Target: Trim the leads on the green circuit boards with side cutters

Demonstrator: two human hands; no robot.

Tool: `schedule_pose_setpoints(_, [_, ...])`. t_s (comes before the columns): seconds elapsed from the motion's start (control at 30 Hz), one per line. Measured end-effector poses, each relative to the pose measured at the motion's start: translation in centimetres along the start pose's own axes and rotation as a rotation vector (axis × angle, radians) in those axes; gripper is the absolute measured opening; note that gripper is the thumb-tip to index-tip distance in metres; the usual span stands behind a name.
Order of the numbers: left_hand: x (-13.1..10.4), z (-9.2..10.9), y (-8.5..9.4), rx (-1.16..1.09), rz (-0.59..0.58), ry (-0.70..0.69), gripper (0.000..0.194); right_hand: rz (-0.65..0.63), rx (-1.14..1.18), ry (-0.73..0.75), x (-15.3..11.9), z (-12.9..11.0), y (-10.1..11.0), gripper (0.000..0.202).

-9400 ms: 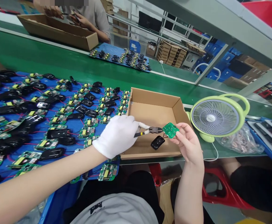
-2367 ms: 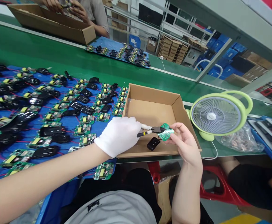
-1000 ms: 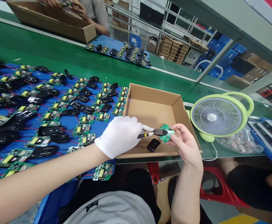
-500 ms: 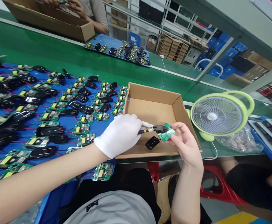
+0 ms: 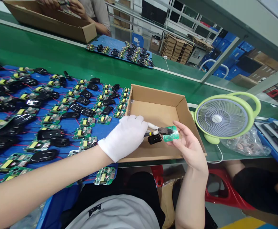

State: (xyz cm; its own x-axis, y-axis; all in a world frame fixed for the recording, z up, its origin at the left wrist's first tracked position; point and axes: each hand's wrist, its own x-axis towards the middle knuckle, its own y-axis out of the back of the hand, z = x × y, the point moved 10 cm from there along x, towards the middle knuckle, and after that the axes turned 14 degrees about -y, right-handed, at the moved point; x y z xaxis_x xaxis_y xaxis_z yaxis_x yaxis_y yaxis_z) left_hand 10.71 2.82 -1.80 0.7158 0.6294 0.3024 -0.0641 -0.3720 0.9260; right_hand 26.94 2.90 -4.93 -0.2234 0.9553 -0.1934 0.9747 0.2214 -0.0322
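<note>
My left hand [image 5: 125, 136], in a white glove, is closed around the handles of a pair of pliers [image 5: 163, 130]. The dark jaws lie against the face of a green circuit board [image 5: 171, 134]. Bare fingers of my right hand [image 5: 188, 143] pinch that board at its right edge. A black plastic housing [image 5: 154, 139] hangs just left of the board, by short wires. All of this is above an open cardboard box [image 5: 158, 109]. Whether the jaws grip anything is too small to tell.
Many boards wired to black housings cover a blue sheet [image 5: 68, 125] on the left. A green fan [image 5: 221, 117] stands right of the box, beside a plastic bag [image 5: 246, 143]. Across the green bench [image 5: 64, 57], a person's hands work above another box [image 5: 88, 33].
The board has turned in my right fingers and its face shows more squarely. The pliers and my left hand have shifted slightly right, and the black housing has swung up.
</note>
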Motion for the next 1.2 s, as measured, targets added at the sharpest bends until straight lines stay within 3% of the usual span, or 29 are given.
schedule_pose_setpoints(0.57, [-0.1, 0.3, -0.2, -0.044, 0.016, -0.009, 0.013, 0.000, -0.020, 0.000, 0.2, 0.0, -0.1, 0.045])
schedule_pose_setpoints(1.2, [-0.1, 0.4, 0.8, 0.020, 0.125, -0.027, 0.011, -0.012, 0.006, 0.028, 0.1, -0.3, -0.1, 0.043])
